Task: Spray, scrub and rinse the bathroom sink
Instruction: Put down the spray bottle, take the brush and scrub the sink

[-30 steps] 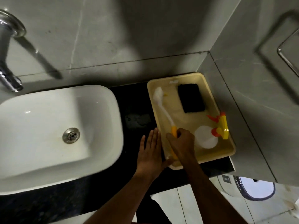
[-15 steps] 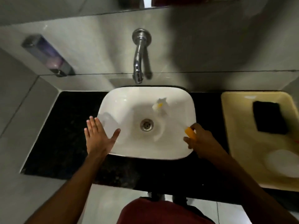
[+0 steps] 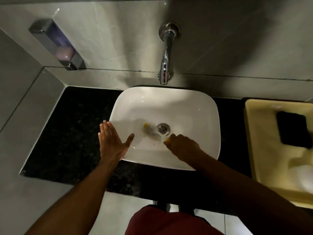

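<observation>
Scrubbing looks underway: your right hand (image 3: 182, 146) is closed round the yellow-handled white brush (image 3: 149, 130), blurred beside the drain of the white ceramic sink (image 3: 194, 106); left hand (image 3: 112, 141) spread flat on its rim. Rinsing remains, I judge.

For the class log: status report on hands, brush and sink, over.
Right hand shut on brush, head blurred beside the drain. Left hand open, flat on sink rim. Nothing in the way.

sink (image 3: 199, 106) 1 | tap (image 3: 166, 53) 1 | soap dispenser (image 3: 57, 44) 1 | tray (image 3: 254, 141) 1 | sponge (image 3: 294, 131) 1 | brush (image 3: 149, 130) 1 | hands 2
</observation>
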### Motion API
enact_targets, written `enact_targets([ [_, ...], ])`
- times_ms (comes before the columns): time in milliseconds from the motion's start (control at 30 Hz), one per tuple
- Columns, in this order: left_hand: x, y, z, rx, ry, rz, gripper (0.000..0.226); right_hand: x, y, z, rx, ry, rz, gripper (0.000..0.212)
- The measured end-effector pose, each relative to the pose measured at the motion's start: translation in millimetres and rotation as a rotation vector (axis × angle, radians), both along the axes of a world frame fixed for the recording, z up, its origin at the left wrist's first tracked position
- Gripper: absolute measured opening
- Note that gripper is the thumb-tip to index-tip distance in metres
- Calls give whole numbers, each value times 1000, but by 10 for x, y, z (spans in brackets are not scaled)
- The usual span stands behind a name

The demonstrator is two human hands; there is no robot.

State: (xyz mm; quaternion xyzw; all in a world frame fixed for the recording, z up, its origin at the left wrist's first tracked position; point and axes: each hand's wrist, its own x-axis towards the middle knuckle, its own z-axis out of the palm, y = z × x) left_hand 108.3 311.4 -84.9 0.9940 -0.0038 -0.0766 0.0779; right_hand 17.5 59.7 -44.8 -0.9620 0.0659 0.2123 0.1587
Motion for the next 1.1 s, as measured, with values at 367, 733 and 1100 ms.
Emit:
enact_targets([
  [367, 11, 24, -75, 35, 34, 4, 118, -382, -928, 262, -92, 134, -74, 43],
  [733, 18, 37, -69, 53, 55, -10, 115, -278, -550, 57, 88, 183, -84, 47],
  [1100, 32, 45, -102, 83, 49, -3, 115, 233, -553, 5, 81, 63, -142, 50],
])
